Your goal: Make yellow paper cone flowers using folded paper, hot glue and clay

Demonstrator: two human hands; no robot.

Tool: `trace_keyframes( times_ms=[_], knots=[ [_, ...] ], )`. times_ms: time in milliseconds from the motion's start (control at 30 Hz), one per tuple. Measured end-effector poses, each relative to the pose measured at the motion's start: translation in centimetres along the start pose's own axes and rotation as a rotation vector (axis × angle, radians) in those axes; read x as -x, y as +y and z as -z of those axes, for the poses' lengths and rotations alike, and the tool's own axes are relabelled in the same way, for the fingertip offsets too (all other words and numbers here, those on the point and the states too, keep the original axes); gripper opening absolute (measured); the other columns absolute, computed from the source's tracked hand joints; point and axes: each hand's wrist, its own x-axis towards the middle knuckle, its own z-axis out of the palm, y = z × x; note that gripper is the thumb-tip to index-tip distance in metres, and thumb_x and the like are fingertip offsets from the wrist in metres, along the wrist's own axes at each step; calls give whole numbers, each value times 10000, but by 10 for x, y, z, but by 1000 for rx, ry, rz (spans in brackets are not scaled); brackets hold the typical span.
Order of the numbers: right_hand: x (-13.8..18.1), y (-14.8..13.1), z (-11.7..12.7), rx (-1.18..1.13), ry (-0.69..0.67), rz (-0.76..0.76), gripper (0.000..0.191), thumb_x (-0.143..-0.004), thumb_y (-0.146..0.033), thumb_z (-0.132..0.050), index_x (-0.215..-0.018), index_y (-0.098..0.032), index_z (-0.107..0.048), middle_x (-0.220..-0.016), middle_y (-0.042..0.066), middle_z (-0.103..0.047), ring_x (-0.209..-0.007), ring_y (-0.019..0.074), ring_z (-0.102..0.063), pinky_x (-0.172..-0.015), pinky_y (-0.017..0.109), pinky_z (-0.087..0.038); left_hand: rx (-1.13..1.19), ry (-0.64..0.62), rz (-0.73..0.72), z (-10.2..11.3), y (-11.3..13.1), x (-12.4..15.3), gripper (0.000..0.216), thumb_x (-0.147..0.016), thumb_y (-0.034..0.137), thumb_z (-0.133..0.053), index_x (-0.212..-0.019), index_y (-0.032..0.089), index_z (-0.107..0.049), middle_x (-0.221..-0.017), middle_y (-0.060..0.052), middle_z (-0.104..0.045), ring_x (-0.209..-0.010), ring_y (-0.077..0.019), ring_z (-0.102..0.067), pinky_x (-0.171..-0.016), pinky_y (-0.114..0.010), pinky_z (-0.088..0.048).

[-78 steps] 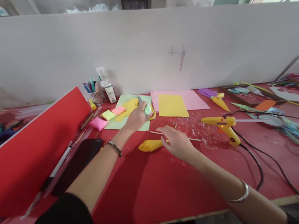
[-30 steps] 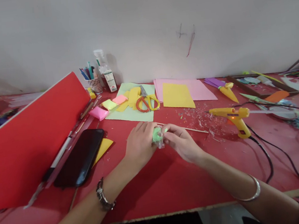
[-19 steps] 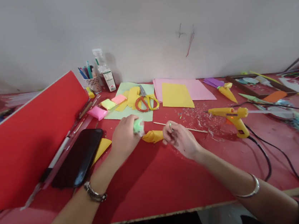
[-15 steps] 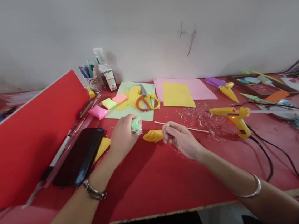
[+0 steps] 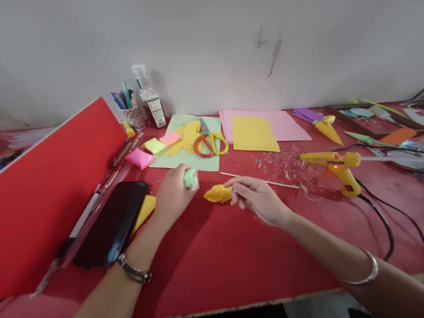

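Observation:
My left hand point(image 5: 172, 194) is closed round a small green lump in clear wrap point(image 5: 190, 179), held just above the red table point(image 5: 223, 260). My right hand point(image 5: 257, 200) has its fingers pinched together beside a yellow paper cone point(image 5: 218, 193) lying on the table; what the fingertips hold is too small to make out. A thin wooden stick point(image 5: 272, 183) lies just behind the right hand.
A black phone point(image 5: 114, 221) and a slanted red board point(image 5: 40, 199) lie at the left. Red and yellow scissors point(image 5: 210, 143) rest on coloured paper sheets point(image 5: 255, 132) at the back. A yellow glue gun point(image 5: 335, 165) with black cable point(image 5: 380, 221) sits right, near paper scraps.
My left hand fetched the green lump from the back and both hands met on it. They then parted, the left drawing left with the lump and the right settling by the yellow cone.

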Motion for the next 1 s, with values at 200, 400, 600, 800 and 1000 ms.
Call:
trace_keyframes(
  times_ms=[200, 400, 600, 800, 1000],
  knots=[
    [-1, 5, 2, 18, -18, 27, 122, -694, -196, -583, -782, -204, -667, -657, -20, -619, -580, 57, -539, -596, 215, -432, 201, 5, -3, -3, 2, 1, 230, -676, 352, -502, -839, 191, -480, -728, 4, -567, -647, -153, -524, -588, -241, -401],
    [-1, 7, 4, 10, -44, 10, 118, -713, -189, -578, -761, -218, -682, -685, -17, -633, -615, 60, -558, -655, 226, -449, 237, 5, 3, -6, -1, 0, 200, -685, 358, -489, -799, 196, -463, -620, 38, -508, -554, -124, -474, -529, -224, -370],
    [1, 4, 2, 43, -72, -45, 126, -680, -165, -603, -769, -208, -681, -726, -7, -657, -634, 74, -577, -688, 250, -470, 227, 1, -27, -6, -2, 0, 190, -695, 353, -478, -796, 192, -467, -652, 27, -526, -580, -129, -487, -542, -229, -374],
    [-1, -7, 3, 123, -42, 14, 154, -721, -172, -555, -812, -205, -676, -707, -5, -647, -653, 85, -595, -688, 257, -480, 155, -8, 0, -6, -2, 0, 195, -706, 329, -471, -832, 181, -490, -742, -10, -573, -670, -158, -532, -589, -250, -397],
    [-1, -17, -2, 317, -69, 36, 212, -744, -124, -487, -825, -198, -667, -581, -37, -588, -467, 44, -491, -511, 198, -426, -76, -54, 49, -3, -5, -2, 273, -716, 288, -475, -963, 176, -496, -897, -73, -599, -851, -230, -551, -651, -293, -406]
  ],
)
